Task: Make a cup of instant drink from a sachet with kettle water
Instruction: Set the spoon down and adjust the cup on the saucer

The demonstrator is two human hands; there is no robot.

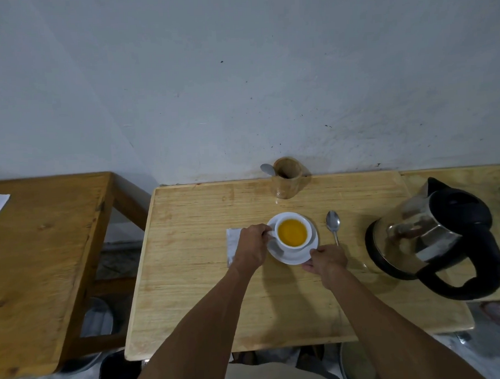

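On the wooden table (189, 278), the left hand (251, 246) pinches the handle of the full cup (292, 232) while the right hand (328, 262) grips its saucer (292, 259) rim, so mixing looks finished and lifting needs level, steady hands.

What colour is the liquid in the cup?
Yellow-orange, in the white cup on its saucer; the head view shows it.

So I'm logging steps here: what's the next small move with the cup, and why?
Probably lift or slide the cup and saucer together. The drink looks mixed orange, the spoon lies aside, the left hand is at the handle and the right hand grips the saucer's rim.
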